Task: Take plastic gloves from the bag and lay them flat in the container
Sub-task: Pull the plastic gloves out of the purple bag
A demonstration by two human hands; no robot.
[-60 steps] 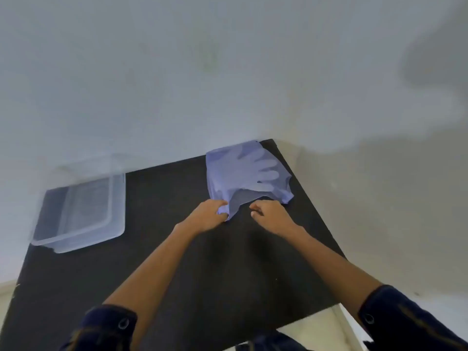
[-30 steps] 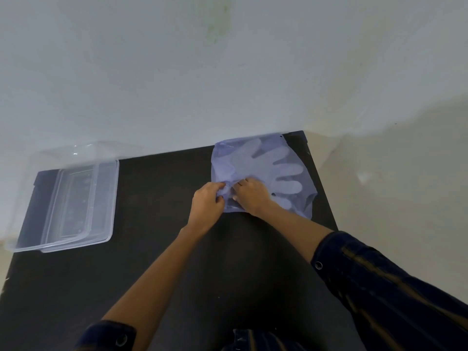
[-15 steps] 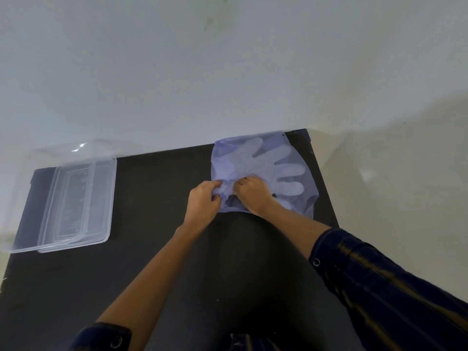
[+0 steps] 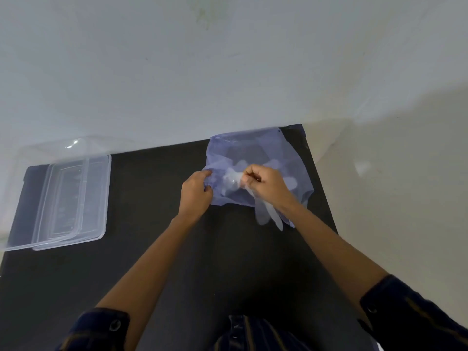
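Both forearms reached forward over the black table, sleeves pushed back to the elbows; the left hand was curled shut on the left edge of the bluish bag, pinning it near the table's far right corner; the right hand hovered over the bag's middle, knuckles up, fingers pinched closed on a clear plastic glove whose loose fingers trailed out past the bag's near edge beneath the wrist; more pale glove plastic showed bunched between the two hands. Half a second before, the right hand had lain lower against the bag with no glove drawn clear; now it was raised and a glove hung out. The clear container sat well apart at the table's far left, unmoved.
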